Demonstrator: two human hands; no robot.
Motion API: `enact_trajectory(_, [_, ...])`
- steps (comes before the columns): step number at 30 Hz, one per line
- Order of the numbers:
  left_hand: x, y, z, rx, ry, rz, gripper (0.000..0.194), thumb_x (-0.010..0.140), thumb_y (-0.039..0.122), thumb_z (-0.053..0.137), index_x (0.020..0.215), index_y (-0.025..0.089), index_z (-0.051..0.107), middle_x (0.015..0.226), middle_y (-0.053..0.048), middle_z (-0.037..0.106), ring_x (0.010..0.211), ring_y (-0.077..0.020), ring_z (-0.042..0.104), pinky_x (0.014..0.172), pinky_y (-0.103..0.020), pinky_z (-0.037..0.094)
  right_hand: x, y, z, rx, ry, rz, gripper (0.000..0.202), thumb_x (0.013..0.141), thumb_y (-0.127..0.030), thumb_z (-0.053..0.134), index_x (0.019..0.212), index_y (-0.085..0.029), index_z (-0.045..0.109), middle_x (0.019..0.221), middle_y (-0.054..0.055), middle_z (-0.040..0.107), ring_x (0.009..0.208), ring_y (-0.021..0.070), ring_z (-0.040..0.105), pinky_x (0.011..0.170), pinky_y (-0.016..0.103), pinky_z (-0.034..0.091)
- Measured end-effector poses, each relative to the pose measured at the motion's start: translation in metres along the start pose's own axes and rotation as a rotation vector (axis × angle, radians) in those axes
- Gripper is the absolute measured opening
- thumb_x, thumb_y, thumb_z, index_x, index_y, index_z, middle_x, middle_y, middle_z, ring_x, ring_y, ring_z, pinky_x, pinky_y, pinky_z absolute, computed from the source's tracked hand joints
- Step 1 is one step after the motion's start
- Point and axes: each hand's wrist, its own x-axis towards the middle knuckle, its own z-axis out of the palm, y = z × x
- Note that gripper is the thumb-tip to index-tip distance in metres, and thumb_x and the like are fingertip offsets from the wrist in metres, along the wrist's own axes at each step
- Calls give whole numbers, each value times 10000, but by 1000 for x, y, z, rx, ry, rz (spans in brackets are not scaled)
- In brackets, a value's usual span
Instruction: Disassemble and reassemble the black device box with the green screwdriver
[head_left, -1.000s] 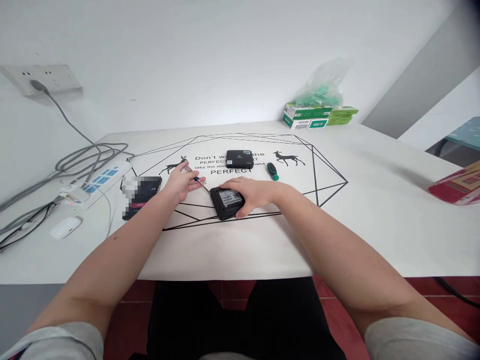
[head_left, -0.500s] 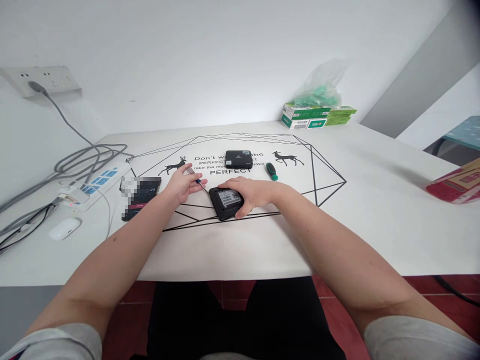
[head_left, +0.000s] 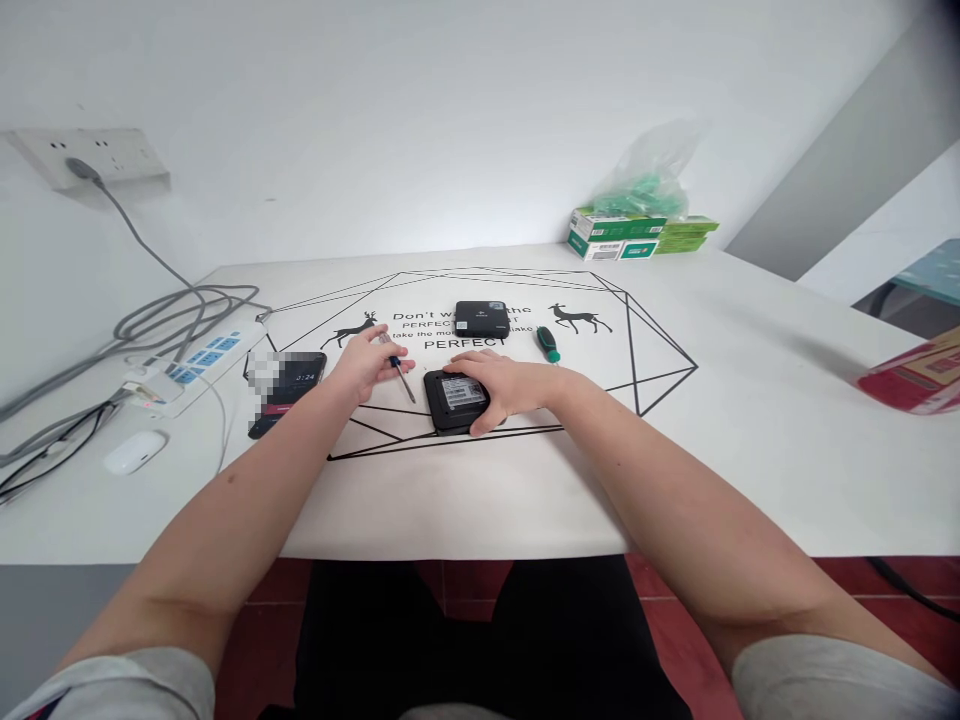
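Observation:
My left hand [head_left: 365,366] holds a screwdriver [head_left: 403,380] with a clear and blue handle, its metal tip pointing down at the table just left of a black box [head_left: 452,402]. That box has a white label facing up, and my right hand [head_left: 499,388] grips its right side. Behind it lies a second black box [head_left: 481,319], flat on the printed mat. A green and black screwdriver [head_left: 547,344] rests to the right of the second box.
At left are a phone [head_left: 289,392], a white earphone case [head_left: 135,452], a power strip [head_left: 214,362] and tangled grey cables [head_left: 187,300]. Green boxes [head_left: 616,235] with a plastic bag [head_left: 649,180] stand by the wall. A red package [head_left: 911,375] is at far right.
The screwdriver tip has come away from the black box's left edge, leaving a small gap. That box now lies flatter and squarer under my right hand.

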Motion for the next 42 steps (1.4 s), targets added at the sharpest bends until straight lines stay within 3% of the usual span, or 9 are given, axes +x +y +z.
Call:
enact_trajectory(6, [15,-5,-13,805,233,279,905,880,188,750,1701,140,373,1420,-222,695,1369,-405,652,1184,-513,500,9,-18,16,-13,108,-99,1057,756,-581,858,1655,-233,425,1677,197,491,1583,452,393,1285,700,308])
enact_trajectory(11, [23,-16,-12,1000,200,336,786,948,366,686,1652,112,446,1384,-282,692,1419,-511,562,1217,-670,373,13,-23,21,18,126,-86,986,735,-473,828,1613,-214,461,1600,198,539,1524,448,446,1263,673,347])
enact_trajectory(14, [23,-17,-14,1025,147,462,670,960,428,657,1566,159,560,1457,-248,661,1473,-490,501,1260,-661,320,14,-13,18,33,163,-64,913,705,-436,828,1539,-234,515,1529,173,576,1487,435,470,1256,662,353])
enact_trajectory(19, [5,-14,-11,1020,-456,632,841,880,658,740,1585,231,573,1707,-143,489,1650,-410,274,1350,-547,208,14,4,11,59,214,-9,782,669,-420,833,1387,-239,580,1429,141,610,1417,416,483,1233,633,368])
enact_trajectory(21, [0,-16,-6,1074,-562,635,950,809,721,800,1601,254,565,1745,-130,440,1682,-440,178,1365,-603,55,15,7,9,72,216,5,751,657,-421,836,1343,-241,591,1399,134,616,1378,406,497,1211,620,389])
enact_trajectory(29, [14,-21,-12,1199,-542,652,720,962,655,637,1496,173,653,1712,-188,477,1692,-399,218,1365,-571,-38,15,10,8,68,240,18,706,659,-421,833,1298,-233,601,1365,136,617,1351,390,503,1191,584,408])
enact_trajectory(36, [-7,-9,-3,1070,-557,612,1097,758,698,863,1660,211,471,1765,-181,384,1687,-476,167,1369,-611,28,19,6,10,119,265,3,636,637,-411,831,1198,-247,581,1288,106,620,1307,379,501,1145,560,426])
enact_trajectory(39, [-19,-6,9,987,-616,632,1012,776,617,882,1641,269,488,1641,-126,561,1613,-480,352,1367,-633,82,23,5,11,146,272,-23,599,615,-402,839,1123,-257,558,1281,91,627,1289,373,498,1119,537,436])
enact_trajectory(42, [-20,-7,13,979,-555,556,1103,764,614,896,1690,253,418,1684,-154,507,1647,-539,237,1341,-701,59,26,5,11,158,281,-26,591,599,-408,850,1086,-261,550,1269,85,637,1265,372,503,1099,538,439])
